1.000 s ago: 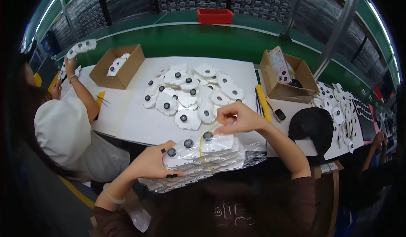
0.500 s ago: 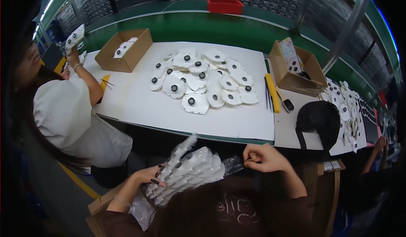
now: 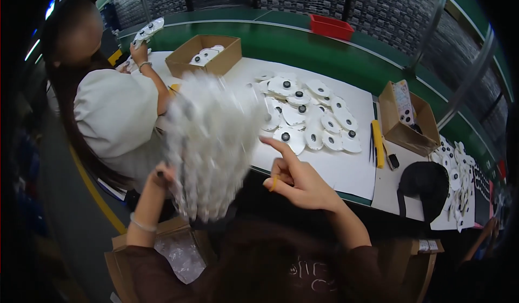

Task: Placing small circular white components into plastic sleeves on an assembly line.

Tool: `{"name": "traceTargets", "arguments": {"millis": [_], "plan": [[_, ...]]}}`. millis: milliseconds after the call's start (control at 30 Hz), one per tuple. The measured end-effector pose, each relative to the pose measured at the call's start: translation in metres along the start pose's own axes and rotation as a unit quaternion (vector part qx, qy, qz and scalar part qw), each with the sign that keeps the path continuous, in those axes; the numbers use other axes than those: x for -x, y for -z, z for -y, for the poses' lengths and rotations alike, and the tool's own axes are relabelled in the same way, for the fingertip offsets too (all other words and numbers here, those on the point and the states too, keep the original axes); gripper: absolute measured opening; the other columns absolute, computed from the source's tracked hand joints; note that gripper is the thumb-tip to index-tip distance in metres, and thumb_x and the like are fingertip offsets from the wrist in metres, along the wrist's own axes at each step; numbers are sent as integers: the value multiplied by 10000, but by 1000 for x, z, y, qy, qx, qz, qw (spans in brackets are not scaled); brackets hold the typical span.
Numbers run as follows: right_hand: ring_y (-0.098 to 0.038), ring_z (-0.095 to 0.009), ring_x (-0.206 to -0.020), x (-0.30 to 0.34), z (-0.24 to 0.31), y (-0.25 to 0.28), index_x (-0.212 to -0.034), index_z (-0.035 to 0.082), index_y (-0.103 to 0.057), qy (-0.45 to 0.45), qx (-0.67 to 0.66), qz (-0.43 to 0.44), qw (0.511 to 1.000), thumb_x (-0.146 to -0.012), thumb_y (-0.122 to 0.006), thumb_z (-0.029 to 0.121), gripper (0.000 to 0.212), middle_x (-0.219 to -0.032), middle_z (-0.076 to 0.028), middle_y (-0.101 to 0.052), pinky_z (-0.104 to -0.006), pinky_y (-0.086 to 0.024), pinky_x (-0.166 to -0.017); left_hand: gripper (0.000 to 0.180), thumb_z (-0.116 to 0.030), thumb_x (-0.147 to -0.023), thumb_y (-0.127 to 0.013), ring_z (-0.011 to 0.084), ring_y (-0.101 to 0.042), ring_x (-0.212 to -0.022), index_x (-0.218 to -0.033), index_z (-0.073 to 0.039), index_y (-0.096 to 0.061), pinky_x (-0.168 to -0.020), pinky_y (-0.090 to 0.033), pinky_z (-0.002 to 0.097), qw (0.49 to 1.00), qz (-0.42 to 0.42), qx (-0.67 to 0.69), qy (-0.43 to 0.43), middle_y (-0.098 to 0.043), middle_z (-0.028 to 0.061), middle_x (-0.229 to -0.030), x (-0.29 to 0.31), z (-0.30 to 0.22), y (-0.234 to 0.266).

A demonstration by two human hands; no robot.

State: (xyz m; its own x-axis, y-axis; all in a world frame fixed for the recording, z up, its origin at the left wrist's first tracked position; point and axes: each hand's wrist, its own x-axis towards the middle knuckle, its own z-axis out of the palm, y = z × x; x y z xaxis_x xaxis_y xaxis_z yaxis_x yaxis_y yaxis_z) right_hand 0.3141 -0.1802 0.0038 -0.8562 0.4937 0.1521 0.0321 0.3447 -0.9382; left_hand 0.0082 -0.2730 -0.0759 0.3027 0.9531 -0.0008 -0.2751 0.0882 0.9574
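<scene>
A clear plastic bag packed with rows of white pieces is lifted in front of me, smeared by motion. My left hand grips its left side, fingers partly hidden behind it. To the bag's right is my right hand, index finger stretched toward the bag, the other fingers curled. A thin orange-yellow band is at the thumb and curled fingers of that hand. Beyond, on the white-topped table, lies a heap of white rounded pieces with dark round caps.
A cardboard box of white pieces stands far left, near a co-worker in a white top. At right are another box, a yellow tool and a black bag. Below me, an open carton contains clear plastic.
The filled bag has risen from my lap and swung upright, up and leftward. My right hand has come off the bag's end and moved left. The view has shifted left.
</scene>
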Motion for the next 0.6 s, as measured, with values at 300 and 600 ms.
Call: {"name": "traceTargets", "arguments": {"millis": [300,600], "plan": [[-350,-61,-472,-33,1,17,-1257,44,-175,41,65,-120,990,-734,-550,111,647,-519,-11,-371,-182,-311,-474,807,-558,-648,-514,259,-425,-1029,-1206,-29,-268,-859,-362,386,951,-150,55,-265,-390,127,-1168,-95,-57,-74],[-360,-62,-518,-14,-22,37,-1088,31,-406,180,175,-271,929,-694,-600,200,471,-597,14,-393,-177,-304,-471,732,-315,-637,-612,255,-455,-993,-1189,6,-256,-832,-395,361,941,-103,232,-225,-415,157,-1120,-141,-32,-97]]}}
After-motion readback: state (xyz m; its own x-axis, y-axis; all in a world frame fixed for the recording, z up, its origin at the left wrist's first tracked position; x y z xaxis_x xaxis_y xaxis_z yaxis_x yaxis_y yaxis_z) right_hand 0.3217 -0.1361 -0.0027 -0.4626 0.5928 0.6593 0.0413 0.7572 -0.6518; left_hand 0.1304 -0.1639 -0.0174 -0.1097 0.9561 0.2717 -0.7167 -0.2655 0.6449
